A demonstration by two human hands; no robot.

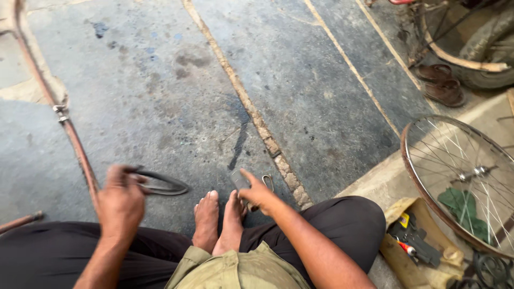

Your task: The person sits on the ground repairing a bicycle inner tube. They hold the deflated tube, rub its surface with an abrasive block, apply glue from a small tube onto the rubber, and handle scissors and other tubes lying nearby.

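Both hands work low over the floor [160, 80], in front of the bare feet [219, 219]. Left hand [120, 200] is closed around a black tube [163, 184], which loops out to the right, just above the floor. Right hand [257, 192] grips a small dark flat piece [239, 181] between thumb and fingers; what it is cannot be told. For good work, the tube section should probably be held flat and steady while the piece meets it squarely. A wheel [460, 176] lies well apart on the right.

Dark brown trousers [342, 225] cover both legs — loose, plain cloth. An olive shirt [235, 270] with a stitched seam shows at the waist. Forearms bare, 2 feet [219, 219] bare — no shoes.
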